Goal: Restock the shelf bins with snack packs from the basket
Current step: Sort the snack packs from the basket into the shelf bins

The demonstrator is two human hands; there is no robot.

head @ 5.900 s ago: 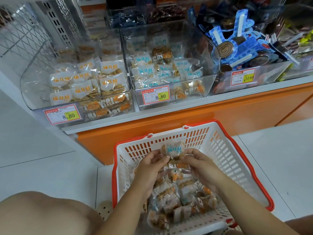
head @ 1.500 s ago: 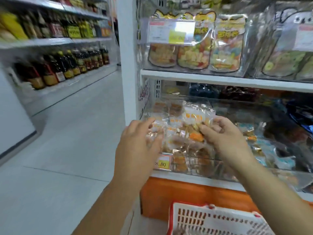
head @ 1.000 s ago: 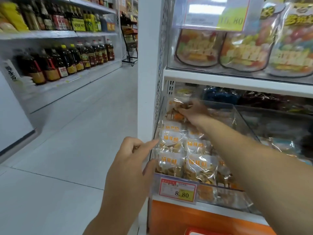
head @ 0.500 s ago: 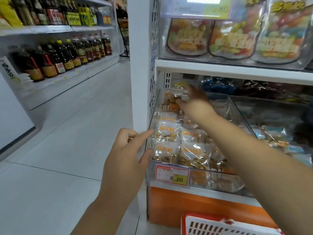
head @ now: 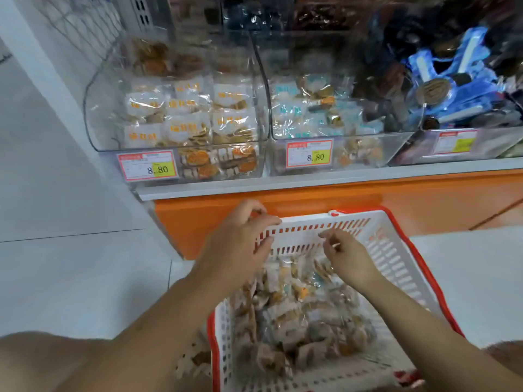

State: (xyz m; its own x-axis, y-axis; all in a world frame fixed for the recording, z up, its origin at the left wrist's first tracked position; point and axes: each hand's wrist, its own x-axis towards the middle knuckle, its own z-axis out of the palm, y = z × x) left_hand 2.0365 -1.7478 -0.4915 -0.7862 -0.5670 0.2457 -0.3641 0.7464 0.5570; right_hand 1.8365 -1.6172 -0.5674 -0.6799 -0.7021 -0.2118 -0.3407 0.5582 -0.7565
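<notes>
A white basket with a red rim (head: 396, 258) stands on the floor below the shelf, holding several clear snack packs (head: 300, 315). Both my hands hover over its far end. My left hand (head: 240, 244) is at the basket's far left corner, fingers loosely curled and empty. My right hand (head: 343, 257) is over the packs, fingers bent and apart, holding nothing. On the shelf above, a clear left bin (head: 175, 108) holds orange-lettered packs. The bin next to it (head: 325, 114) holds blue-lettered packs.
A third bin (head: 452, 94) at the right holds blue-wrapped rolls. Price tags (head: 147, 166) read 8.80 on the bin fronts. An orange base panel (head: 311, 205) runs under the grey shelf edge. White tiled floor (head: 56, 250) lies to the left; my knee (head: 42, 360) is at the lower left.
My right hand has left the back of the left bin and both hands have come down over the basket. The view has dropped from the aisle to the basket and bins.
</notes>
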